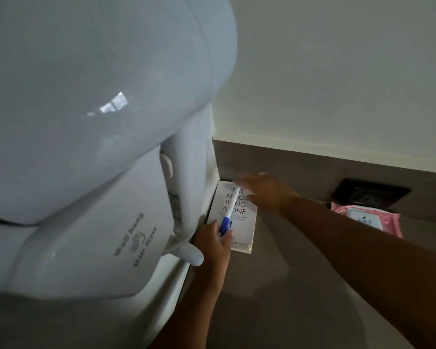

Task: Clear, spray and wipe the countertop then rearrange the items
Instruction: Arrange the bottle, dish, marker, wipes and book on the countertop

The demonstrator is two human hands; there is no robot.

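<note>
The book (pixel 233 217) lies flat on the bench (pixel 300 285), tucked into the far left corner where the back upstand meets the white wall unit, its long side running close along that unit; it looks squared into the corner so the middle of the bench is left free, which fits the rearranging end of the task rather than the clearing. A pen (pixel 229 212) with a white barrel and blue end lies lengthwise over the cover, likely being set there so both things sit as one tidy pile. The left hand (pixel 213 241) is at the near left corner of the book, fingers curled around the blue end of the pen, clamped on it, with its knuckles just beside the ribbed grey hose of the hair dryer (pixel 86 152). The right hand (pixel 264 191) reaches across from the right and hovers over the far edge of the book, fingers spread and flat, holding nothing; whether its fingertips touch the cover I cannot tell, as the hand is blurred. Further right, against the back edge of the bench, a pink pack of wipes (pixel 365 219) lies below a dark wall socket (pixel 370 195), well apart from the book. The rest of the bench in view is bare grey surface, dim in this light.
</note>
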